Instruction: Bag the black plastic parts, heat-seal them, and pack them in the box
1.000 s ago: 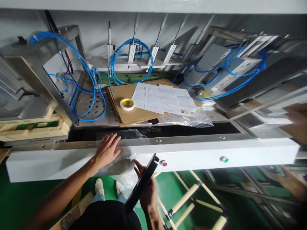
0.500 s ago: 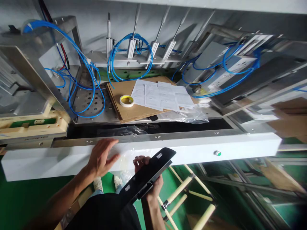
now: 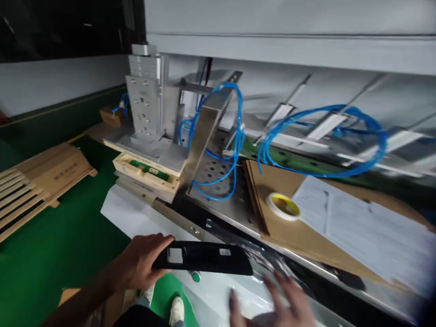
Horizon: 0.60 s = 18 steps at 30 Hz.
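Observation:
A long flat black panel point(image 3: 204, 258) with rounded corners and pale labels on its face lies level in front of me. My left hand point(image 3: 146, 258) grips its left end, thumb below and fingers along the top edge. Close to the panel's right end, my right hand point(image 3: 275, 304) is apart from it, fingers spread and smeared by motion, with nothing seen in it. Beneath the panel runs the white front of the machine, bearing a green button point(image 3: 195, 276).
A roll of tape point(image 3: 283, 206) and paper sheets point(image 3: 361, 222) lie on brown cardboard point(image 3: 272, 181). Blue tubing point(image 3: 235, 136) hangs by a metal bracket. A cream fixture block point(image 3: 146, 175) sits left. A wooden pallet point(image 3: 23, 204) stands on the green floor.
The view has swung left. The panel has passed from my right hand to my left and turned level. My right hand has let go and opened.

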Available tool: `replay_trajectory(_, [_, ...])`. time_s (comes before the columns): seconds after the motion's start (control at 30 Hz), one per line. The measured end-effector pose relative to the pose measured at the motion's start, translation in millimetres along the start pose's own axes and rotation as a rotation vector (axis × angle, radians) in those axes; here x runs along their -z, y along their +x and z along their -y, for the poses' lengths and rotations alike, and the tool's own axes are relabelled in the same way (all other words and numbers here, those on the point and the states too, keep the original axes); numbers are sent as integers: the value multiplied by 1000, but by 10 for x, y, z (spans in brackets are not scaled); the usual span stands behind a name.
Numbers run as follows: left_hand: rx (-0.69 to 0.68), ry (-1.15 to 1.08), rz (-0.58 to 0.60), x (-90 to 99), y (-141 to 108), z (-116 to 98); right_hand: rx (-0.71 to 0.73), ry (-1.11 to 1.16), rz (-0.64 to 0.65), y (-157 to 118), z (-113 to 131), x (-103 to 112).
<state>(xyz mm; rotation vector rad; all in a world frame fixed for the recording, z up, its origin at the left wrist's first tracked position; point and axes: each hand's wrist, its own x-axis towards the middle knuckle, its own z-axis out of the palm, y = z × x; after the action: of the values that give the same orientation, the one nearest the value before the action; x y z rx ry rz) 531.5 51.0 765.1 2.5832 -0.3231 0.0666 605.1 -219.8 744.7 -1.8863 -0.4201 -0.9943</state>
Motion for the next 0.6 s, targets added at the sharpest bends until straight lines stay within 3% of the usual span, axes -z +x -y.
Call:
replay_trajectory(0.1, [66,60,26,303,-149,243,393,-13,674,161,209,-368])
replay_trajectory(0.17, [73,112,31,418,-199,402,528,-47,885,215,310,-642])
replay_trajectory(0.23, [55,200,-85,472,-233,593,606,-135,932,250,353,-900])
replay_trajectory(0.37, [128,350,-647,431,-368,956,611,-315,883,381,364,-1411])
replay_trajectory(0.43, [207,316,-823,311,-465,1043,601,-377,842,493,394,-1707])
replay_trajectory(0.5, [205,248,-845,109,-551,1044,602,-428,807,616,446,-2021])
replay_trajectory(0.6, [116,186,-719,-281,-620,929,589,-466,773,787,510,-2474])
